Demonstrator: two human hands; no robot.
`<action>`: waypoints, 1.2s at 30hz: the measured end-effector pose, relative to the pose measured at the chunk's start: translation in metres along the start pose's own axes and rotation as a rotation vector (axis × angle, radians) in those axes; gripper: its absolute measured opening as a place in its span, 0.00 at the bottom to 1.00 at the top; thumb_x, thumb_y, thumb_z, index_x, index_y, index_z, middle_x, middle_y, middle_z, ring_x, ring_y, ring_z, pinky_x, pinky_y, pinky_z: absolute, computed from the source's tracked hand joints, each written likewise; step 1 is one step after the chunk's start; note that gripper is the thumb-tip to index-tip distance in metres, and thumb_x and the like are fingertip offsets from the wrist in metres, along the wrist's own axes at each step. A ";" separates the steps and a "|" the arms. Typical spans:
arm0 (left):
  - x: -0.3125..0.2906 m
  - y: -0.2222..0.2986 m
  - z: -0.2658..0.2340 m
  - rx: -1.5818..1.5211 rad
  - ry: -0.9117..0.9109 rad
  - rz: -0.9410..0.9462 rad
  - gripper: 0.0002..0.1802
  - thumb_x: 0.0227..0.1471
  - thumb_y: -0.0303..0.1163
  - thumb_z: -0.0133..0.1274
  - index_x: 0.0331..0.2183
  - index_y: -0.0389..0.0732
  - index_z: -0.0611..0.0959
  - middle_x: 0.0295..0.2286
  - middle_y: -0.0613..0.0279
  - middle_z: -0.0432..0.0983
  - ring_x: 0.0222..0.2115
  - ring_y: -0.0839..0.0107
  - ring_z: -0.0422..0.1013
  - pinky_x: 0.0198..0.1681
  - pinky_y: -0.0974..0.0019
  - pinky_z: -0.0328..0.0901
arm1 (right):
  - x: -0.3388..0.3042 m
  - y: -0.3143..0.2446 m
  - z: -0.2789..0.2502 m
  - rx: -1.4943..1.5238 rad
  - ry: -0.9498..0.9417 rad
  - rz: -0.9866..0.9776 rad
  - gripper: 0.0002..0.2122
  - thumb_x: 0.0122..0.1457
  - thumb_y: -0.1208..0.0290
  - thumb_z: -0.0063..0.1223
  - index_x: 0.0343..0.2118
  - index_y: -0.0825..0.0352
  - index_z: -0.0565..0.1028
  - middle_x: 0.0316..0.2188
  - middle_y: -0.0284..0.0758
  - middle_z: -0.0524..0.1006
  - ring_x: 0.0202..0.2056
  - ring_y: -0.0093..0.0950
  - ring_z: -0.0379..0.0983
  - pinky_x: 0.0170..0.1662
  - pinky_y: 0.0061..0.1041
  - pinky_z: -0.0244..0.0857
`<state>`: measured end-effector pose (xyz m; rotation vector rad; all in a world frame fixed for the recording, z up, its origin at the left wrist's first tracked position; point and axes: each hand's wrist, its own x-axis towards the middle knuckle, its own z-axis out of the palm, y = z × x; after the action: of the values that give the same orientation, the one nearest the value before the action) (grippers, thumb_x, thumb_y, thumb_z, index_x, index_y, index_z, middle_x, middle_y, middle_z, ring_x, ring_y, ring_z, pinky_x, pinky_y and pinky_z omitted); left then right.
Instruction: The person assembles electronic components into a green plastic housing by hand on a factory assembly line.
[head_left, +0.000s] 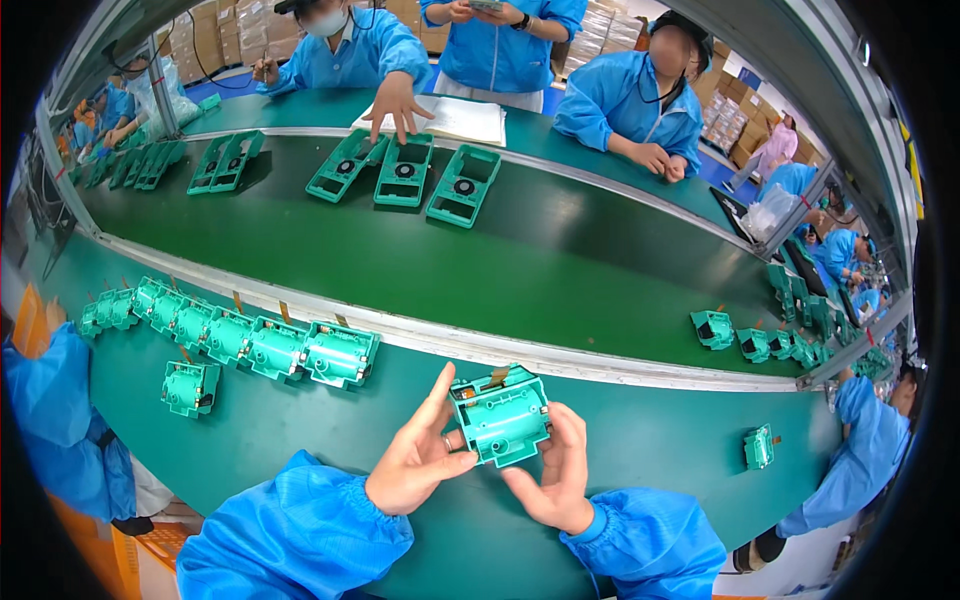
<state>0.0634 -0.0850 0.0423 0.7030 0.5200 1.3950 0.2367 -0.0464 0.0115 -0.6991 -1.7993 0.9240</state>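
Between my two hands, above the near green table, is a teal plastic housing point(503, 420) with a rounded barrel-like middle and a short brown ribbon strip at its top edge. My left hand point(425, 447) grips its left side, thumb along the lower corner and fingers behind. On the other side, my right hand point(556, 468) closes around the right edge with curled fingers, thumb near the bottom. To the left, a row of like housings point(275, 345) stands along the belt's rail, several with brown strips sticking up. One more housing point(190, 388) sits apart in front of that row.
Beyond the metal rail point(420, 340) runs a green conveyor belt point(560, 270) carrying flat teal frames point(464, 186) and, at right, more housings point(712, 329). A co-worker's hand point(398, 105) reaches over the frames. Another housing point(759, 447) lies near a neighbour's blue sleeve point(850, 460) at right.
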 end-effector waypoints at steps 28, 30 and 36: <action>0.004 -0.004 -0.017 0.094 -0.078 -0.067 0.43 0.45 0.21 0.48 0.57 0.39 0.42 0.52 0.50 0.54 0.51 0.64 0.54 0.54 0.63 0.48 | 0.023 0.003 -0.020 1.235 -0.077 0.786 0.27 0.54 0.74 0.46 0.56 0.68 0.51 0.50 0.36 0.63 0.49 0.26 0.61 0.51 0.26 0.56; 0.004 -0.002 -0.015 0.085 -0.066 -0.045 0.43 0.46 0.21 0.48 0.57 0.39 0.42 0.52 0.50 0.53 0.52 0.63 0.54 0.54 0.63 0.48 | 0.022 0.004 -0.018 1.264 -0.096 0.781 0.27 0.54 0.74 0.46 0.56 0.68 0.50 0.50 0.36 0.62 0.49 0.26 0.61 0.51 0.26 0.55; 0.004 -0.004 -0.020 0.111 -0.079 -0.016 0.41 0.46 0.20 0.46 0.56 0.37 0.43 0.53 0.51 0.52 0.52 0.64 0.53 0.54 0.62 0.46 | 0.023 0.005 -0.019 1.260 -0.194 0.688 0.29 0.53 0.75 0.47 0.57 0.67 0.48 0.51 0.36 0.61 0.50 0.27 0.60 0.52 0.28 0.54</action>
<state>0.0530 -0.0783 0.0256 0.8381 0.5429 1.3255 0.2461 -0.0200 0.0241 -0.3551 -0.7459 2.3041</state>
